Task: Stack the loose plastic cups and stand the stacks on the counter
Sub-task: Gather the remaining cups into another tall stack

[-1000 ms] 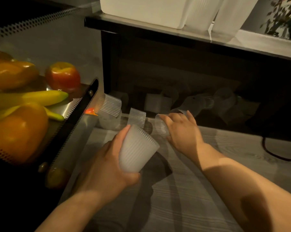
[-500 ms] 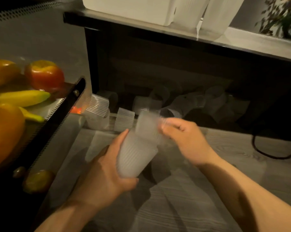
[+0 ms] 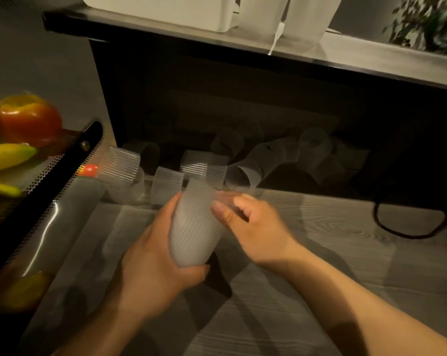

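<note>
Gripping cup stack (image 3: 195, 227) in left hand (image 3: 153, 263), right hand (image 3: 253, 224) pinching its rim

One head-worn wide-angle view looks forward and steeply down, close over the bench (image 3: 320, 253). Both forearms enter from the bottom edge. A dark shelf (image 3: 243, 55) crosses the top.

Frosted white ribbed cups (image 3: 195, 224), grey wood-grain counter (image 3: 320, 253), red apple (image 3: 28, 119), yellow banana (image 3: 8, 156).

Light: dim, warm
Surface (image 3: 307, 253): grey wood grain, near
Shelf (image 3: 371, 60): dark-edged, far
Plant (image 3: 427, 19): far right
Cable (image 3: 409, 227): right
</note>
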Motion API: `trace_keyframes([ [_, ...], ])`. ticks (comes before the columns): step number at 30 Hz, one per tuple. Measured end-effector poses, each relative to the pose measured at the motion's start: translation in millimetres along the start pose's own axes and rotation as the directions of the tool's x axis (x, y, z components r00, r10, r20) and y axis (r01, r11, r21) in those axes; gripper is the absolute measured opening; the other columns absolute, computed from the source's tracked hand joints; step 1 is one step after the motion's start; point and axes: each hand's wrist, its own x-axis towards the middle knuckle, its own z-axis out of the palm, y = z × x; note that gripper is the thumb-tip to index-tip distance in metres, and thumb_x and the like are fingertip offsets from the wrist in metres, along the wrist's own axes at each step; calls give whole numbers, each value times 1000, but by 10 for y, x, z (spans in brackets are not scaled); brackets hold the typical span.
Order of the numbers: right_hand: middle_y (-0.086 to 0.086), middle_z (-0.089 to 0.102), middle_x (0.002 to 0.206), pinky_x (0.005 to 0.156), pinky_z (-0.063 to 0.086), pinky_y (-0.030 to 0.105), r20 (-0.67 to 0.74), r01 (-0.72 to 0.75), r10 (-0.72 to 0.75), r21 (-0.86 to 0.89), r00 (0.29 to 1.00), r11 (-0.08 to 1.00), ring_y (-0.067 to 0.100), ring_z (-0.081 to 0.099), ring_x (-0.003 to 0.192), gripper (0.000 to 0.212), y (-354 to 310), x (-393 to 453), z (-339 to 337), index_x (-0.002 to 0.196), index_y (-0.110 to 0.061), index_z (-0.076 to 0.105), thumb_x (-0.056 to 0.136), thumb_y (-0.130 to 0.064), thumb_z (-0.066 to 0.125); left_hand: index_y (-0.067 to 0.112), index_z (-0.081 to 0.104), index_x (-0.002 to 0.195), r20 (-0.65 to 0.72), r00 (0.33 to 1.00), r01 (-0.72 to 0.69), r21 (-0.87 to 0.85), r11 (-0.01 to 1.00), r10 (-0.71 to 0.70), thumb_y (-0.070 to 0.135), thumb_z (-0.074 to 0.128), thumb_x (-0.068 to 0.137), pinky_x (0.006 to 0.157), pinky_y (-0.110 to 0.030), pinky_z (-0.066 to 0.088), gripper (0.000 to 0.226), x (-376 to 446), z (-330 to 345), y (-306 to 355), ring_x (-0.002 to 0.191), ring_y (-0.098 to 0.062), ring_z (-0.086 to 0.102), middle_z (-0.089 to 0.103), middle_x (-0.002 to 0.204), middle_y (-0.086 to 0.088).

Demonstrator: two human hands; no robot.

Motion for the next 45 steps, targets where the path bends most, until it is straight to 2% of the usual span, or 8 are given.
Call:
trace_keyframes([
  [8,-27,29,154,119,18,29,344,-19,40,-63,938,998,-8,24,141,72,185,60,-100,145,-54,29,80,-84,17,57,10,147,-3,999,-33,70,997,33,37,89,53,75,-29,40,124,141,64,-118,101,-6,48,51,131,10],
  [13,2,50,140,108,39,34,-307,-116,-42,-479,951,870,20,43,132,48,391,547,-301,139,-31,50,95,-51,52,65,2,142,3,999,-49,-41,998,49,41,89,58,82,-33,48,122,241,96,-70,109,-8,49,45,133,17],
  [19,10,62,120,92,45,44,-230,-178,-3,-762,973,623,33,53,114,49,626,981,-371,137,-23,50,92,-42,57,64,3,144,11,997,-81,-74,994,82,44,89,58,91,-41,53,123,281,124,-41,113,-7,48,41,136,21],
  [25,7,71,102,77,52,39,-383,-138,-182,-671,906,728,27,61,94,29,617,968,-454,122,-25,65,96,-31,54,51,23,139,-28,994,-110,-179,978,107,39,92,56,80,-15,44,108,315,249,-219,111,3,49,44,126,29],
  [28,-1,73,97,74,58,35,-465,-65,-58,-245,883,967,13,69,86,26,439,898,-518,119,-25,63,94,-21,62,39,33,133,-89,993,-89,-220,971,71,32,95,53,73,-12,41,101,317,337,-309,105,-1,53,50,119,21],
  [32,-1,71,98,67,54,15,-142,94,-59,255,988,962,4,71,84,36,109,715,-611,123,-12,60,89,0,63,47,32,124,-113,990,-112,-281,953,83,29,95,52,70,-11,42,97,304,399,-310,103,7,52,50,116,25],
  [36,-7,70,111,77,46,3,135,126,-111,-106,985,986,-8,64,101,41,-7,679,-545,122,-20,66,84,-8,73,56,38,120,-106,992,-107,-429,897,68,39,93,44,70,-9,50,96,313,421,-339,107,12,52,54,113,31],
  [45,-4,75,96,77,60,29,217,72,-31,-182,976,981,10,72,87,38,-280,740,-476,117,-26,71,87,-4,69,66,33,130,-105,987,-153,-422,894,120,48,87,47,81,-13,51,101,312,456,-404,117,5,52,52,125,33],
])
